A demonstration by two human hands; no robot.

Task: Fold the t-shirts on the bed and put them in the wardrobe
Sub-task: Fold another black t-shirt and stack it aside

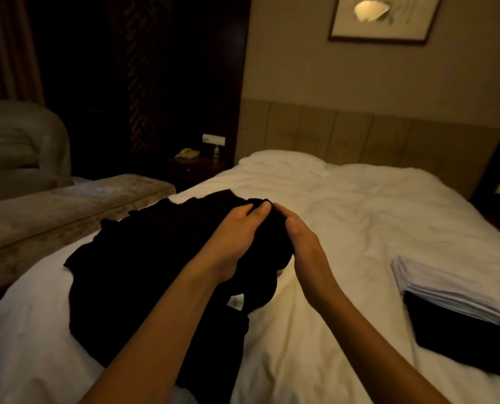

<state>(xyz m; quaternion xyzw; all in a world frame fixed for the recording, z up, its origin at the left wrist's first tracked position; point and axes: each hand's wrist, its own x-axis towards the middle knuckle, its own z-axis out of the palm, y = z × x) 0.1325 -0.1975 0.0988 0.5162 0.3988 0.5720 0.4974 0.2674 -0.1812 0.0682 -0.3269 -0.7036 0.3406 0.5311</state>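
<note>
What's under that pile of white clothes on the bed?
A folded black garment lies under the stack of folded white clothes, on the white bed sheet. Anything beneath the black garment is covered.

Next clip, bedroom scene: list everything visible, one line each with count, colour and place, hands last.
Black t-shirt: one, black, crumpled on the bed's left part.
Folded stack: one, pale layers over black, bed's right edge.
Bed: one, white sheets, centre.
Pillow: one, white, by the headboard.
Headboard: one, beige, padded panels.
Framed picture: one, dark frame, wall above.
Nightstand: one, dark, left of the bed.
Telephone: one, cream, on the nightstand.
Bottle: one, clear, on the nightstand.
Armchair: one, greyish, far left.
Left hand: pinching the shirt.
Right hand: gripping the shirt alongside.
</note>
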